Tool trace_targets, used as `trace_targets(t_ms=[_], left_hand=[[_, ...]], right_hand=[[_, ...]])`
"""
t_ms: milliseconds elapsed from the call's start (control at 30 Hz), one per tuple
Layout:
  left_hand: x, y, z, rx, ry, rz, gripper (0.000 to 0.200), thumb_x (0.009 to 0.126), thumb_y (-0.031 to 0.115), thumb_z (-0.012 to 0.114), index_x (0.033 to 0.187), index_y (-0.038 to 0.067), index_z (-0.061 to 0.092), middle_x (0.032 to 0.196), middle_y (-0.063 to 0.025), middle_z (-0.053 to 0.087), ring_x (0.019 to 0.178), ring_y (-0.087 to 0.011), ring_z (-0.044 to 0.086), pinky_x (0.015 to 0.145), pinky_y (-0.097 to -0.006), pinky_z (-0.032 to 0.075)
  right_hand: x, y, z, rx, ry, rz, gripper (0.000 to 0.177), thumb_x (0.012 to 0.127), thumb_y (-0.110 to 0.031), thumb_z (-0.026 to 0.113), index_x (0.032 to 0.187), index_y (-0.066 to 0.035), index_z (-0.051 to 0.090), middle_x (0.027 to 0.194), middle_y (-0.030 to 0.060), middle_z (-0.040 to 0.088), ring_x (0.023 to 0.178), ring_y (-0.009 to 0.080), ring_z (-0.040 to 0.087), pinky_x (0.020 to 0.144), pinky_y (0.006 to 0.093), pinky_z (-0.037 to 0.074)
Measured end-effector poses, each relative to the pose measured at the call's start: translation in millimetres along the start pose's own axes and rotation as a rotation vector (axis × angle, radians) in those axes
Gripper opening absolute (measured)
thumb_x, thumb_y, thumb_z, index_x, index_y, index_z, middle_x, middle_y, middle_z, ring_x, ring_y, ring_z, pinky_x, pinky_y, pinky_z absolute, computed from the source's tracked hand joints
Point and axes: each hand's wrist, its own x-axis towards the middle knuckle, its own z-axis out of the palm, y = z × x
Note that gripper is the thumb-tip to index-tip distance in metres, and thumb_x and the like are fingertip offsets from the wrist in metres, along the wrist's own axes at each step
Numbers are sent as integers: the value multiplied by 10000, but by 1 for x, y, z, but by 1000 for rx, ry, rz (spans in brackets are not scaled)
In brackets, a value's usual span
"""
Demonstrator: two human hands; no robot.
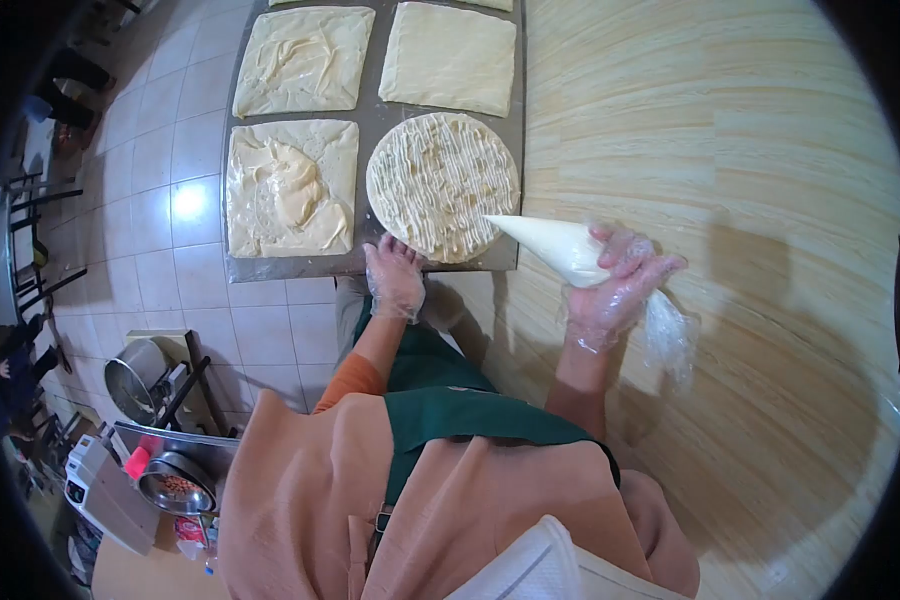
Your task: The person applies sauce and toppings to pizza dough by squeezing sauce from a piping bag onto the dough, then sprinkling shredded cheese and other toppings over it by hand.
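My right hand (615, 285), in a clear plastic glove, is closed around a piping bag (555, 245) filled with white cream. The bag's tip points left and sits at the right edge of a round cake (444, 188) covered in thin white zigzag lines. My left hand (395, 275), gloved too, lies with fingers extended on the near edge of the dark tray (365, 265), just below the round cake. Left of that cake is a square sheet (290, 190) with a mound of pale cream spread over part of it.
Farther up the tray lie a cream-smeared square sheet (303, 60) and a plain one (448, 58). A wood-patterned tabletop (730, 150) extends to the right. At lower left stand a metal pot (138, 380), a bowl (177, 485) and a white appliance (110, 490). Other people's legs show at far left.
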Motion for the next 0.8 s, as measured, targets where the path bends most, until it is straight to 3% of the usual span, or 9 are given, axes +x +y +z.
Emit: trace_targets(t_ms=[33,167,233,300,400,467,567,700,800], left_hand=[[6,2,-19,-106,-199,-50,640,958,605,234,1172,64,499,1167,-77,565,1077,-238,533,984,-371,392],[20,-21,34,425,110,96,490,986,427,369,1293,60,474,1289,-76,539,1179,-252,522,991,-389,431],[40,-25,-10,748,147,124,443,985,335,399,1325,55,452,1337,-85,507,1172,-273,538,978,-397,455],[37,-25,22,444,244,42,431,988,315,387,1324,51,452,1340,-92,502,1152,-274,553,966,-388,467],[36,-25,27,362,126,47,478,971,336,395,1356,55,433,1371,-111,479,1218,-291,502,1024,-446,413],[34,-20,42,75,109,-65,526,961,375,388,1383,62,408,1399,-127,454,1261,-321,458,1065,-496,359],[42,-7,41,-112,77,-138,537,963,394,372,1382,60,410,1408,-141,443,1268,-336,449,1069,-514,352],[66,-18,9,3,146,-19,574,970,450,347,1421,96,365,1440,-118,412,1291,-323,430,1091,-514,327],[79,-29,-5,-151,42,-68,590,977,467,312,1450,115,312,1474,-105,363,1327,-316,383,1105,-494,312]], right_hand=[[2,0,0,1,-14,-16,612,934,-642,300,557,-160,322,533,23,339,668,250,484,842,438,426],[6,1,-2,-9,-21,-65,614,946,-623,274,554,-156,338,501,40,347,615,261,497,782,422,436],[6,0,-4,-2,-49,-56,613,947,-621,274,550,-159,341,499,37,342,611,252,487,782,422,435],[7,0,-4,2,-43,-45,613,948,-620,273,546,-162,342,498,34,339,606,246,479,781,421,433],[6,1,-1,14,-10,-22,616,949,-620,270,543,-163,340,496,32,339,595,240,470,779,422,432],[6,3,1,27,-32,-9,619,950,-620,264,542,-161,338,492,30,339,584,239,465,782,424,431],[9,8,-1,28,-7,18,623,954,-618,250,533,-165,329,481,24,334,573,235,456,794,428,431],[11,17,4,-9,53,39,624,956,-615,245,523,-173,319,470,19,327,569,230,446,796,426,426],[10,27,11,6,43,67,622,959,-612,247,521,-176,314,466,19,324,561,227,433,791,421,424]])
